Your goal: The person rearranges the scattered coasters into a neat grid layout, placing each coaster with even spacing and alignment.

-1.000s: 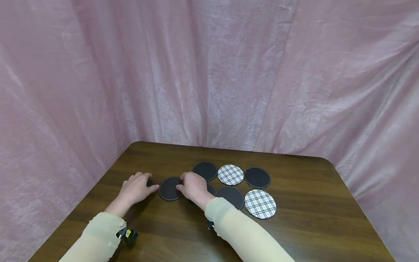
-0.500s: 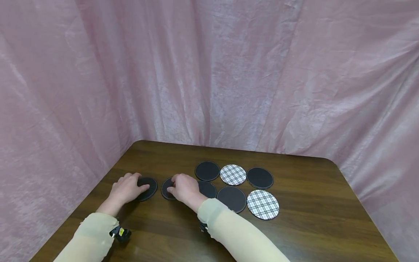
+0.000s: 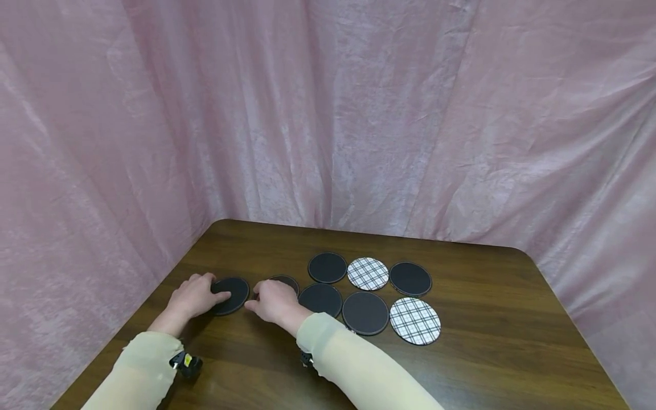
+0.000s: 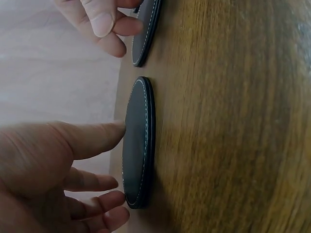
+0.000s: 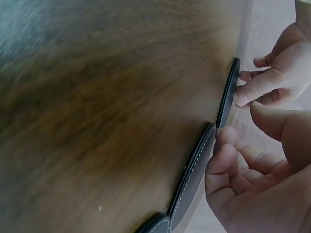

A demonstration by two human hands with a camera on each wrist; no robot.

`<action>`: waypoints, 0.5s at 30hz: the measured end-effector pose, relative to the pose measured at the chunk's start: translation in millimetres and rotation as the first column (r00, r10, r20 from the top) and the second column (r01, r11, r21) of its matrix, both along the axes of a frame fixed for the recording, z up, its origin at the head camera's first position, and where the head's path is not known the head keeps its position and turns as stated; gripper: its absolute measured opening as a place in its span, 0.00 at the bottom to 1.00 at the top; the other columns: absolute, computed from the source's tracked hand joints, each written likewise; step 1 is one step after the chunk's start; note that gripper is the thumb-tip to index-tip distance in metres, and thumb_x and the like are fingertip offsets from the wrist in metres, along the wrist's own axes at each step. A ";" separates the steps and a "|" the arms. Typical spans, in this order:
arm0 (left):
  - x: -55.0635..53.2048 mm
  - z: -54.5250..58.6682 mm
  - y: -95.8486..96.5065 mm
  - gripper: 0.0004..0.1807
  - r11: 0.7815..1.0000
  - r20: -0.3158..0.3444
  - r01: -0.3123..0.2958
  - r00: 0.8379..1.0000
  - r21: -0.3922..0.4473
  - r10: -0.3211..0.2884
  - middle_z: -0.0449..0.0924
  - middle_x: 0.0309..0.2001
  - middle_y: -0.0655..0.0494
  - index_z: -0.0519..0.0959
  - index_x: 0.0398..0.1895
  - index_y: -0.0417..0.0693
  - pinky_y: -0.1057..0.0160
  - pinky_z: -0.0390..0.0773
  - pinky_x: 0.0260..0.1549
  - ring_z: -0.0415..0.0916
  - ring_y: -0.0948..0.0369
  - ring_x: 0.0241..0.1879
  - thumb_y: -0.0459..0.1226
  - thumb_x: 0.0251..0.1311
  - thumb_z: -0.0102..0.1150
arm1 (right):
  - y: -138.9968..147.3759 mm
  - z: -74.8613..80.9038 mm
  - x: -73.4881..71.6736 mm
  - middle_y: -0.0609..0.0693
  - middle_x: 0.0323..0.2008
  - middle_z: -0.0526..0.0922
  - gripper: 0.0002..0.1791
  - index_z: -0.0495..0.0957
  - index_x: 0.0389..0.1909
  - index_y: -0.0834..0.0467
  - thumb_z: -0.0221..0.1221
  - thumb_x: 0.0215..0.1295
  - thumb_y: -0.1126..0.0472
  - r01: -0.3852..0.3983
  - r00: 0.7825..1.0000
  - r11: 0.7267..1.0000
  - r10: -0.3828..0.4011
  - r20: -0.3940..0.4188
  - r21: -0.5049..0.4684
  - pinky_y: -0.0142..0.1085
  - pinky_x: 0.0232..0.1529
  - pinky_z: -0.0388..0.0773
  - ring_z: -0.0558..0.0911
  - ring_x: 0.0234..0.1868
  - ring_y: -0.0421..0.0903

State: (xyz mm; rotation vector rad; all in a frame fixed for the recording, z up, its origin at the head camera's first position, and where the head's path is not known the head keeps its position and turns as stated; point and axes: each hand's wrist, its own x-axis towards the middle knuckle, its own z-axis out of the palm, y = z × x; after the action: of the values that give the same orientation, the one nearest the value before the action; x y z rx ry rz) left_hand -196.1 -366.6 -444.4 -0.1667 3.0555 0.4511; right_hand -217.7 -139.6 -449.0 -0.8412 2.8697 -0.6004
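My left hand [image 3: 191, 297] is beside a round black coaster [image 3: 232, 296] with pale edge stitching. Its thumb reaches over the coaster's top and its other fingers lie at the far left edge, as the left wrist view shows. My right hand [image 3: 275, 303] is over another dark coaster [image 3: 286, 280], mostly hidden below it in the head view. In the right wrist view its fingers [image 5: 222, 160] bend at that coaster's edge, with the thumb apart and nothing pinched.
To the right lie more coasters in two rows: a black one [image 3: 320, 300], a dark one [image 3: 365, 313], a checked white one [image 3: 415, 321], and behind them a black [image 3: 327, 267], a checked [image 3: 368, 273] and a black one [image 3: 410, 278]. Pink curtain [image 3: 328, 114] hangs behind the wooden table [image 3: 487, 341].
My left hand has moved left, uncovering the black coaster by its thumb. The coaster under my right hand has slid right towards the front row, while that hand has shifted left.
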 end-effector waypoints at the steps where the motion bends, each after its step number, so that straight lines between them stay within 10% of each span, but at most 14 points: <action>1: -0.1 -0.5 -0.5 0.40 1.000 0.004 -0.001 1.000 0.002 0.001 0.77 0.58 0.22 0.75 0.67 0.24 0.24 0.74 0.54 0.75 0.26 0.59 0.53 0.72 0.71 | -1.6 -0.7 0.1 0.42 0.51 0.92 0.23 0.90 0.62 0.52 0.69 0.77 0.43 0.000 1.000 1.000 0.000 0.000 0.008 0.34 0.50 0.82 0.86 0.51 0.39; 15: -6.1 -4.7 -11.7 0.45 0.998 0.052 -0.002 0.999 0.065 -0.001 0.79 0.53 0.22 0.75 0.60 0.18 0.32 0.77 0.53 0.78 0.30 0.52 0.55 0.65 0.77 | -12.2 -5.8 -0.1 0.41 0.56 0.91 0.21 0.90 0.62 0.50 0.70 0.76 0.44 -0.003 1.000 1.000 0.003 -0.002 0.028 0.34 0.54 0.81 0.86 0.56 0.40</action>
State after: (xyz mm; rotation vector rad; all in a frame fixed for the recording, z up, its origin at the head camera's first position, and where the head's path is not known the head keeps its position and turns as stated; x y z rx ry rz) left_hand -202.2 -378.3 -449.1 -0.1735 2.9858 0.5365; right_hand -217.8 -151.7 -454.8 -0.8417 2.8710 -0.5584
